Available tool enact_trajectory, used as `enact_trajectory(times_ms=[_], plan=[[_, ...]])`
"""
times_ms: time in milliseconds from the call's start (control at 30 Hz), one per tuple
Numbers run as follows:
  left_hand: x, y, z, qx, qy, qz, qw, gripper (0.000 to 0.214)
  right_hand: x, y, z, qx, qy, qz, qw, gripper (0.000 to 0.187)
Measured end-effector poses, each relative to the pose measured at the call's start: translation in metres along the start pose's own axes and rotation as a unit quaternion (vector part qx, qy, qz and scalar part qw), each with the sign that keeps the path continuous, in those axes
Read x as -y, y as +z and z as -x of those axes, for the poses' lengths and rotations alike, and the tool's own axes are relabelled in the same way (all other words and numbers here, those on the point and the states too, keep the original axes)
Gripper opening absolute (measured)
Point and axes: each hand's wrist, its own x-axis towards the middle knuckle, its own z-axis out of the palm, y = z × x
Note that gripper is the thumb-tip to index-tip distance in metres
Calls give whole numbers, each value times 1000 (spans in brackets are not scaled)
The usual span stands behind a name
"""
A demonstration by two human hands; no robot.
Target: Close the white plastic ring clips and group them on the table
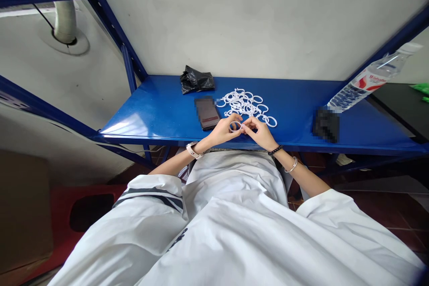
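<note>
Two hands on one ring (pixel 235 126)
The left hand (pixel 223 130) and right hand (pixel 259 133) pinch it together at the shelf (pixel 161 111) edge — pile (pixel 246 103) just behind; bottle (pixel 368 81) at right, contents unclear

The person wore a white short-sleeved top (pixel 234 214) with dark stripes (pixel 150 194) across the left sleeve, a pale watch (pixel 192 149) behind the left hand (pixel 223 130), and a black bead bracelet (pixel 275 150) and silver bangle (pixel 292 166) behind the right hand (pixel 259 133).
</note>
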Motion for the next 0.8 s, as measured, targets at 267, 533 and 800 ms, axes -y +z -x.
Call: enact_trajectory(times_ms=[267,533,800], plan=[[0,-1,0,-20,12,-41,999,33,-1,0,0,-44,0,39,998,28],[0,-1,-1,-65,27,-36,997,22,-6,-1,-3,-51,-8,54,997,25],[0,-1,0,-77,22,-19,997,15,-35,-89,-21,-274,31,17,961,32]])
